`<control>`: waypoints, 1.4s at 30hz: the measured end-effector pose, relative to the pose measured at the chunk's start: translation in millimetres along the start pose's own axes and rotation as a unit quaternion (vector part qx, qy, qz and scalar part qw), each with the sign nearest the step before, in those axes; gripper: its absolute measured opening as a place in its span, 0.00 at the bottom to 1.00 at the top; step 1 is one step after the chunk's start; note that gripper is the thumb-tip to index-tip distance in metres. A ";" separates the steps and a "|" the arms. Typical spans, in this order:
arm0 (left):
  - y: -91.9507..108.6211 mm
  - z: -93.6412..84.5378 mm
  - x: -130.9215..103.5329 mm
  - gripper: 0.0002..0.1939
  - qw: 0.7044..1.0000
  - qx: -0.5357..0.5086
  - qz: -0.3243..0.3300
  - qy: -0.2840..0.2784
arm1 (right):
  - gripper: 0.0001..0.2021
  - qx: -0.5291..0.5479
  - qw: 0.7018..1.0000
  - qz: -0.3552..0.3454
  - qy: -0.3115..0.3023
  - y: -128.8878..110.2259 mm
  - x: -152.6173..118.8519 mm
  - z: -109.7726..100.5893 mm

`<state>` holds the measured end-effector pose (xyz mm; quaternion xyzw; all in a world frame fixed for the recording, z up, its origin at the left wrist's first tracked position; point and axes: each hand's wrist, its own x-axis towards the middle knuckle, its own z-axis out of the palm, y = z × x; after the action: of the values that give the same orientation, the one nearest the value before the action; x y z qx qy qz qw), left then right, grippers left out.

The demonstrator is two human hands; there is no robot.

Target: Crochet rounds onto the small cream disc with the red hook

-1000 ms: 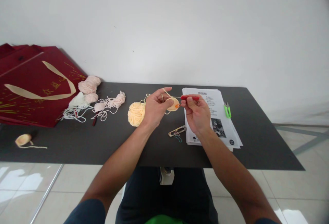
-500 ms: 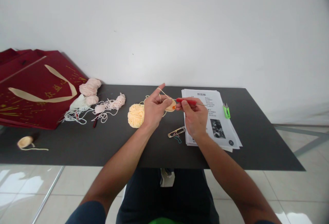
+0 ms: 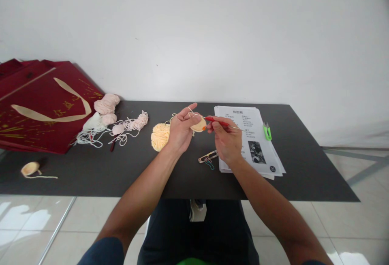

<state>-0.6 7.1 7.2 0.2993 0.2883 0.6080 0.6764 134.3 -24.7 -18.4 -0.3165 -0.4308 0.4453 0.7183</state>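
Both our hands are busy, a small gap between them, over the surface (image 3: 310, 172), closer to its far edge than its near one. Left hand (image 3: 180, 133) is pinched on a round, pale yellow piece (image 3: 199, 125), a yellow strand (image 3: 191, 111) running up to its raised finger. Right hand (image 3: 228, 140) is clamped on the red handle of a hook (image 3: 216, 121), pen-style.

Key relation: piece is off left hand's fingertips, toward the surface's right edge, flat side roughly toward us. Left hand has it; right hand is just beyond its right side. Hook's long axis runs mostly side to side, left end a bit nearer the far edge, right end sloping back over the printed sheets (image 3: 267, 151). Left end meets the strand around the piece's far rim.

Hard to make out: hook tip is lost in yarn, can't tell if it's through a stitch or just beside one. Orange spot (image 3: 204, 128) on the piece's right side, too small to identify. Left fingers behind the piece are hidden. Yellow yarn ball (image 3: 160, 137) is partly behind left hand; its feed path isn't traceable. Right hand covers part of the sheets and sits close to the metal snips (image 3: 207, 157). Red bag (image 3: 45, 107) and the surface's left end are cut off by the frame.
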 end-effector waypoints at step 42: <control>20.3 -7.8 1.3 0.31 0.991 0.084 -0.059 -0.090 | 0.12 0.026 0.999 0.026 -0.018 -22.3 12.2 -7.5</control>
<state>-19.6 10.5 17.4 0.3909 0.2932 0.5118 0.7066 152.1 -23.1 1.2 -0.3004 -0.4234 0.4804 0.7069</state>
